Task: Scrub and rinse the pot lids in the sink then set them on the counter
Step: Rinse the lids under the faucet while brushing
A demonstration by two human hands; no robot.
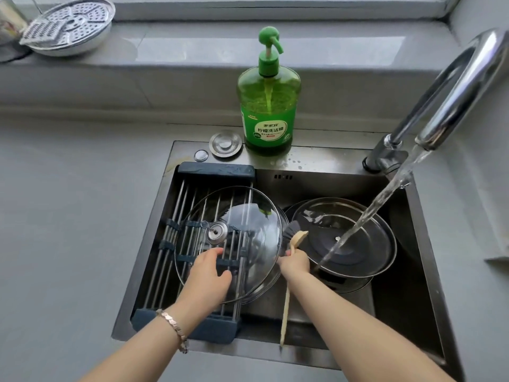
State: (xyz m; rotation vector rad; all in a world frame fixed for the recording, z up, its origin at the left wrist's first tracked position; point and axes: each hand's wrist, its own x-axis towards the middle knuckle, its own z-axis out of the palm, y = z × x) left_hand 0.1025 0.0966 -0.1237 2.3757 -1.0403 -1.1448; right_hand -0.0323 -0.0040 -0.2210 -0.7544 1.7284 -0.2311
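A large glass pot lid (pixel 242 216) with a steel knob lies over the roll-up drying rack (pixel 192 205) on the left half of the sink. My left hand (pixel 210 274) holds its near rim, thumb on top. My right hand (pixel 294 264) grips a wooden-handled dish brush (pixel 296 235), whose dark bristles touch the lid's right edge. On the right, a second glass lid (pixel 344 238) with a steel rim lies upside down in the sink, and running water from the faucet (pixel 440 106) falls onto it.
A green dish-soap pump bottle (pixel 268 106) stands on the sink's back ledge beside a steel drain stopper (pixel 225 143). Grey counter (pixel 68 216) lies left of the sink. A steamer tray and grater (pixel 68 26) sit at the far left on the window sill.
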